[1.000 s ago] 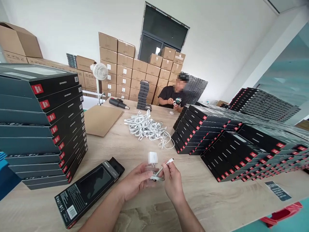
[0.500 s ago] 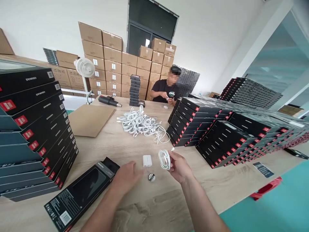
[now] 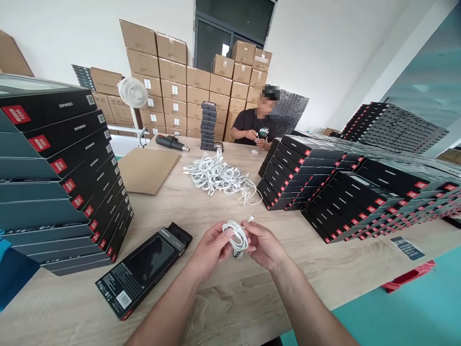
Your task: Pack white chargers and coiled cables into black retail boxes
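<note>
A coiled white charging cable is held between both hands above the table. My left hand grips the coil's left side, its thumb over the loops. My right hand pinches the right side, near a plug that sticks up. Just below the coil, a small round black-and-white item lies on the table, partly covered. The white charger block seen earlier is hidden behind my hands and the cable. To the left of my hands lies a black box with a dark window and its end flap open.
A pile of white cables lies farther back. Stacked black boxes stand at left and right. Behind the pile are a cardboard sheet, a heat gun and a seated co-worker handling something small.
My left hand has moved right from the table beside the charger block and taken hold of the coil that my right hand holds. The view has shifted slightly.
</note>
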A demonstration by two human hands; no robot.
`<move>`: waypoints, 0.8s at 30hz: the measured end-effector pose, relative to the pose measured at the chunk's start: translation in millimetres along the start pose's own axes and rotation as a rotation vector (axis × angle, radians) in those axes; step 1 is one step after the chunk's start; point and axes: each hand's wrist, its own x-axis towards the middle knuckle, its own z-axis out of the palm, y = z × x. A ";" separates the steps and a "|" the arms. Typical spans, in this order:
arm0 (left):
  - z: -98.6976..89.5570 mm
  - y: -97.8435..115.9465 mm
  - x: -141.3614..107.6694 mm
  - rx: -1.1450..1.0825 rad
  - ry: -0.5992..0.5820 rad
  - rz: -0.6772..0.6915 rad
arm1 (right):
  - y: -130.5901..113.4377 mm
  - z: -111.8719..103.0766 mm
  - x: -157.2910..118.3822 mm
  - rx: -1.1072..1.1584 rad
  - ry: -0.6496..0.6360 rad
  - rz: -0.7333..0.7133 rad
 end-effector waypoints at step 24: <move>-4.7 6.6 2.8 -0.092 0.182 0.052 | 13.1 -17.2 -11.0 -0.451 -0.047 -0.098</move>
